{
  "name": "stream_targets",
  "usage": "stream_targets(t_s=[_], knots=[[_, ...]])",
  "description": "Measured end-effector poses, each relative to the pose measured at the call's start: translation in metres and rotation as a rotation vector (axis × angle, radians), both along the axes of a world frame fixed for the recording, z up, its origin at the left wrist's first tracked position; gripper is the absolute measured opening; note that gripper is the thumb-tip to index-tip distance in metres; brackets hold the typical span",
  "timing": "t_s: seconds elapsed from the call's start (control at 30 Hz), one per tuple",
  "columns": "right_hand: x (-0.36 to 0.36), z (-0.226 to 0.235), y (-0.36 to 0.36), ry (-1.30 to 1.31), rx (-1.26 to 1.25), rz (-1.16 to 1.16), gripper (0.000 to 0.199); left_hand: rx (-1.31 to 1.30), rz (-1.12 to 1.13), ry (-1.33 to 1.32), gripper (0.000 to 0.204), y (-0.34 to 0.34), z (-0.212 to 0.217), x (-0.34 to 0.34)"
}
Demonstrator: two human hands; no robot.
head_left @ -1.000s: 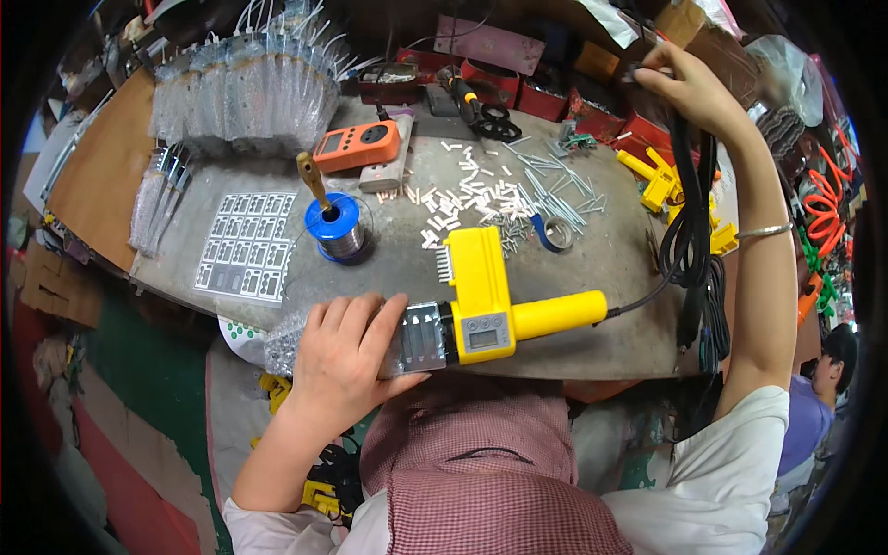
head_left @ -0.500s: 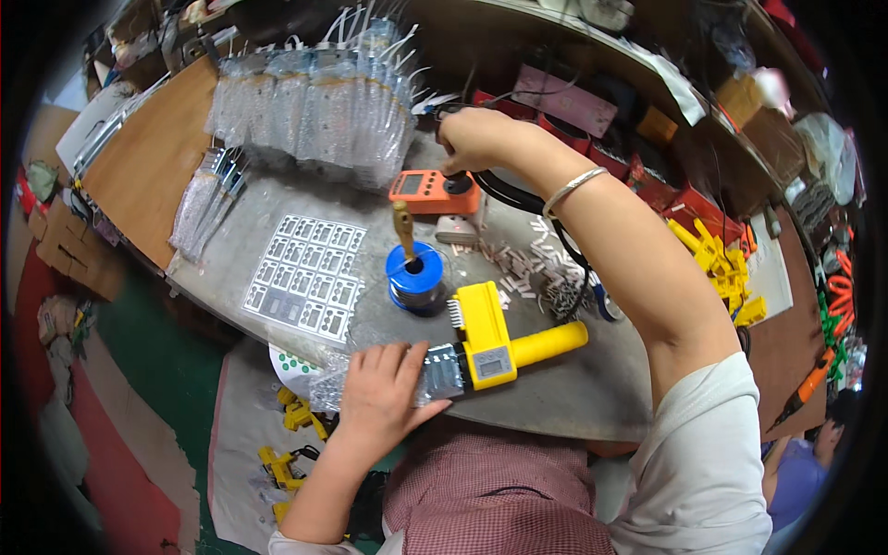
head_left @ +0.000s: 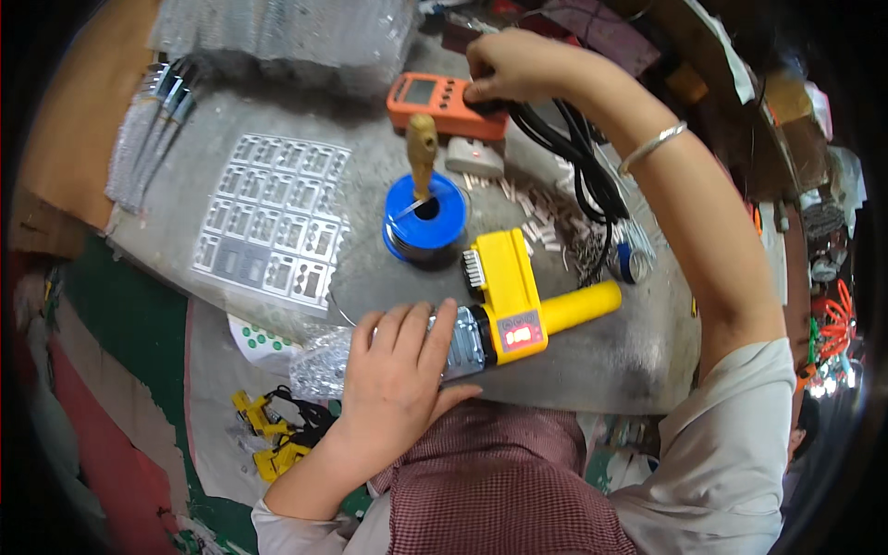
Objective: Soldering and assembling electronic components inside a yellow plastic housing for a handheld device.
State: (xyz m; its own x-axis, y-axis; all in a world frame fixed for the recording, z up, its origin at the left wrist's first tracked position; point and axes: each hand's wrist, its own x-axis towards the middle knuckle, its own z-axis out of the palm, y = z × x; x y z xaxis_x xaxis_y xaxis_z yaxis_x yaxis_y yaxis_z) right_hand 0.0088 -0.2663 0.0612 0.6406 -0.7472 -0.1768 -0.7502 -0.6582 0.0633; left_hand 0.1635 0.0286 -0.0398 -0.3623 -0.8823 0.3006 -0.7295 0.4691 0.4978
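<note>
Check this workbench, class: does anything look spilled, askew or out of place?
The small white pieces lie loose and scattered beyond the yellow tool, as if spilled, though possibly laid out for use. A wooden-handled tool standing in the blue spool looks unusual too.

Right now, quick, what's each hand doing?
Left hand: closed over the wrapped end of the yellow tool.
Right hand: closed on the end of the black cable, at the orange meter.

Smooth plastic yellow tool point(head_left: 511, 282), bubble wrap point(head_left: 319, 367) glinting, glossy metal bracelet point(head_left: 655, 148), matt cloth apron point(head_left: 499, 495), dull mottled desk point(head_left: 615, 363)
</note>
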Motion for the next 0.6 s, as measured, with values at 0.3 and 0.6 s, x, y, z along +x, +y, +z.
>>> stream_targets(t_s=[0.3, 0.6], knots=[[0.007, 0.0, 0.002, 0.048, 0.034, -0.065, 0.034, -0.016, -0.003, -0.032, 0.08, -0.002, -0.008, -0.005], [0.012, 0.002, 0.006, 0.091, 0.019, -0.091, 0.039, -0.002, 0.002, -0.032, 0.075, -0.003, 0.004, -0.012]])
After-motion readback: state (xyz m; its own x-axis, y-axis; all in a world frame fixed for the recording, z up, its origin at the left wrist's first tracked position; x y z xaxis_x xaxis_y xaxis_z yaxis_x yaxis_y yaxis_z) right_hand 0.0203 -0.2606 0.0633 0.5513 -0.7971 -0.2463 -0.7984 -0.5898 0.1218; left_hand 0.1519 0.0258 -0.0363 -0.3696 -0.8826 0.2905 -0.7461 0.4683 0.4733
